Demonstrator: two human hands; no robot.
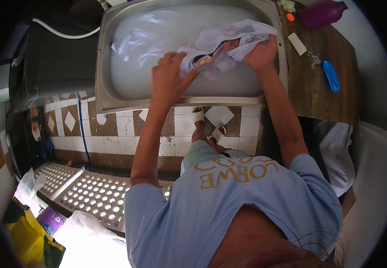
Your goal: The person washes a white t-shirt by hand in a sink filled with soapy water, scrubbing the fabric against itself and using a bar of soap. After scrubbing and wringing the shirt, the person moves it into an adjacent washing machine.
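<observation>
A wet white garment (256, 30) with a dark, red and yellow print is stretched and bunched over a metal sink basin (104, 89). The basin holds cloudy water. My right hand (262, 54) is at the garment's right end, palm turned upward, its fingers closed in the cloth. At the left end, my left hand (169, 73) has the cloth between thumb and curled fingers, beside the print. More white cloth (146, 44) floats half sunk in the water at the left of the basin.
On the wooden counter (309, 98) to the right lie a white bar (297, 43), a blue brush-like item (331, 76), an orange cap (290, 17) and a purple bottle (322, 14). A white hose (64, 34) reaches the basin's left rim. A perforated rack (97, 194) stands lower left.
</observation>
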